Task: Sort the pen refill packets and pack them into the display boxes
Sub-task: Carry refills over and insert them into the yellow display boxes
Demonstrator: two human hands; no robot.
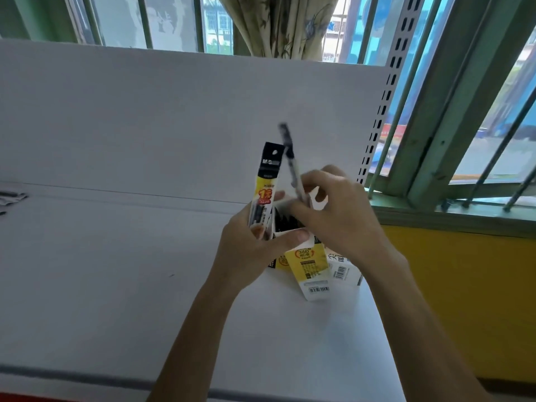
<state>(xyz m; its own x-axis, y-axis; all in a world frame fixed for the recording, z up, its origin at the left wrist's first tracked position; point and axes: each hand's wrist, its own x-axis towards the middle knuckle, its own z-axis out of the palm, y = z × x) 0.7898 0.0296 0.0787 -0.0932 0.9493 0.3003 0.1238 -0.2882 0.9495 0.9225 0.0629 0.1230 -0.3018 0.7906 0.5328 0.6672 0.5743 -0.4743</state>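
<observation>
Head view, centre of frame: the left hand [249,250] curls round an open display box [287,224], clamping an upright refill packet [265,181] against its side, probably to steady the box's mouth. The right hand [339,216] pinches a blurred second packet [290,158], tilted just above the opening, seemingly to slide it in. Spare boxes [310,271] lie below on the table [116,285].

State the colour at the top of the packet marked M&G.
Black, on the packet; head view.

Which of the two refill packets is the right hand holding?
The blurred dark tilted packet, pinched in the right hand. The yellow-labelled packet stands upright, held by the left hand.
</observation>
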